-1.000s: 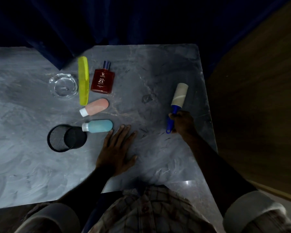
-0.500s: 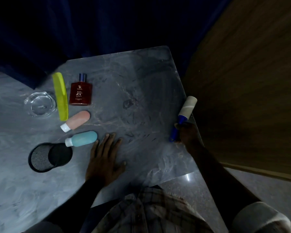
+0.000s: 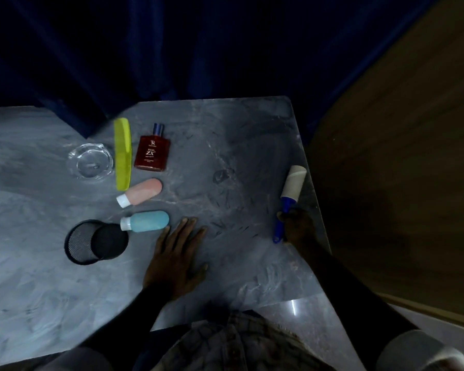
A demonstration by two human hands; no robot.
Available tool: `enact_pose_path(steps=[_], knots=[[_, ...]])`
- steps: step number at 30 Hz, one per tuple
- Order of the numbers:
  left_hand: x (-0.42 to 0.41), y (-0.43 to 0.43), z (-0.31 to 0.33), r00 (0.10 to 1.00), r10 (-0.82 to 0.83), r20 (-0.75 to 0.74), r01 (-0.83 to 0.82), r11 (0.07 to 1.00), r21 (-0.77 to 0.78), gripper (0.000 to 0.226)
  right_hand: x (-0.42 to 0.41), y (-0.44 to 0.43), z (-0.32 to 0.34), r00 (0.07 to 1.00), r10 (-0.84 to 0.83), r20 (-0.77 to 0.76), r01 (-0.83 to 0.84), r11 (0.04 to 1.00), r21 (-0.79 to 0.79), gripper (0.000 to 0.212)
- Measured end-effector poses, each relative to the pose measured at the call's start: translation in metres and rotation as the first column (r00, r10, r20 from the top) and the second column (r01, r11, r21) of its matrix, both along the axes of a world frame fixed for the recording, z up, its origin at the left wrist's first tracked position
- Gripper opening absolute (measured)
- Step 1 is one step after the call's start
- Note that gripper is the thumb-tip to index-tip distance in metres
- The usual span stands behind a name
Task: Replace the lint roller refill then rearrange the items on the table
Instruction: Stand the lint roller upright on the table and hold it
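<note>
Left hand: one, my left hand [image 3: 178, 259] is lying flat on the grey table [image 3: 38, 290], palm down, fingers spread open and gripping nothing; its fingertips are lying just beside the blue bottle.
Right hand: one, my right hand [image 3: 298, 228] is sitting near the table's right edge with fingers closed around the blue handle of the lint roller [image 3: 288, 202].
Lint roller: I am counting one; its pale, cardboard-coloured roll is pointing away from me and slightly right, close to the table's right edge, well apart from the other items.
Mesh cup: one black mesh cup [image 3: 95, 241] is lying on its side to the left of my left hand, touching the blue bottle's cap end.
Squeeze bottles: I am seeing two, both lying down with white caps to the left: the blue bottle [image 3: 148, 221] nearer, the pink bottle [image 3: 142, 192] just beyond it.
Comb: one yellow-green comb [image 3: 123, 153] is lying lengthwise, its near end just beside the pink bottle.
Glass dish: one clear glass dish [image 3: 91, 162] is sitting just left of the comb.
Perfume: one red perfume bottle [image 3: 152, 152] is lying flat just right of the comb, its cap pointing away.
</note>
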State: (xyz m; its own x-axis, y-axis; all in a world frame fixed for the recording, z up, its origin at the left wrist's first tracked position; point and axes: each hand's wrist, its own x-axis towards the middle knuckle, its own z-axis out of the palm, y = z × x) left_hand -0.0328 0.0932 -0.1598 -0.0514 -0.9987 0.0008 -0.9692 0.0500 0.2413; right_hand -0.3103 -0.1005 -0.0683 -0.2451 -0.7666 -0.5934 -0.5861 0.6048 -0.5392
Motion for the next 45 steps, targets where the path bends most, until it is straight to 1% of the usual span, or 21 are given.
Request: enact_pose_path(steps=[3,5,8,12,15,20,26,29,32,36,40,45], knots=[[0.000,0.001,0.003,1.000,0.009,-0.010,-0.009,1.000,-0.008,0.096,0.030,-0.005,-0.001,0.985,0.158,-0.074,-0.158,0.987,0.009,0.025],[-0.001,0.002,0.006,1.000,0.012,-0.019,-0.012,1.000,-0.013,0.096,0.050,-0.006,0.000,0.968,0.240,-0.079,-0.240,0.971,0.007,0.025],[-0.001,0.002,0.010,0.999,0.021,-0.026,-0.021,1.000,-0.011,0.096,0.081,-0.005,0.000,0.916,0.393,-0.086,-0.392,0.920,0.024,0.027],[-0.003,0.001,0.010,0.999,0.028,-0.027,-0.028,0.999,0.015,0.097,0.121,0.003,0.005,0.798,0.585,-0.149,-0.587,0.809,0.031,0.029],[-0.003,0.002,0.010,0.999,0.031,-0.034,-0.031,0.999,0.008,0.096,0.145,0.010,0.008,0.699,0.692,-0.182,-0.695,0.717,0.055,0.031],[-0.003,0.001,0.016,0.998,0.043,-0.042,-0.042,0.999,0.003,0.097,0.169,0.021,0.014,0.570,0.787,-0.238,-0.800,0.597,0.058,0.031],[-0.003,-0.001,0.016,0.997,0.048,-0.053,-0.049,0.999,-0.015,0.098,0.175,0.024,0.016,0.471,0.829,-0.301,-0.859,0.508,0.057,0.033],[-0.003,0.000,0.014,0.997,0.040,-0.060,-0.041,0.999,-0.012,0.102,0.175,0.020,0.016,0.447,0.841,-0.306,-0.869,0.489,0.073,0.032],[-0.003,0.000,0.013,0.997,0.041,-0.069,-0.040,0.999,0.014,0.101,0.173,0.014,0.015,0.473,0.828,-0.301,-0.850,0.518,0.091,0.029],[-0.004,0.000,0.015,0.997,0.042,-0.067,-0.041,0.999,0.021,0.097,0.163,-0.003,0.013,0.560,0.787,-0.259,-0.794,0.599,0.103,0.030],[-0.003,0.000,0.017,0.998,0.040,-0.058,-0.039,0.999,0.018,0.096,0.142,-0.021,0.008,0.684,0.696,-0.218,-0.696,0.712,0.090,0.033],[-0.004,-0.001,0.016,0.998,0.033,-0.051,-0.031,0.999,0.042,0.094,0.104,-0.034,-0.002,0.853,0.498,-0.157,-0.497,0.867,0.049,0.031]])
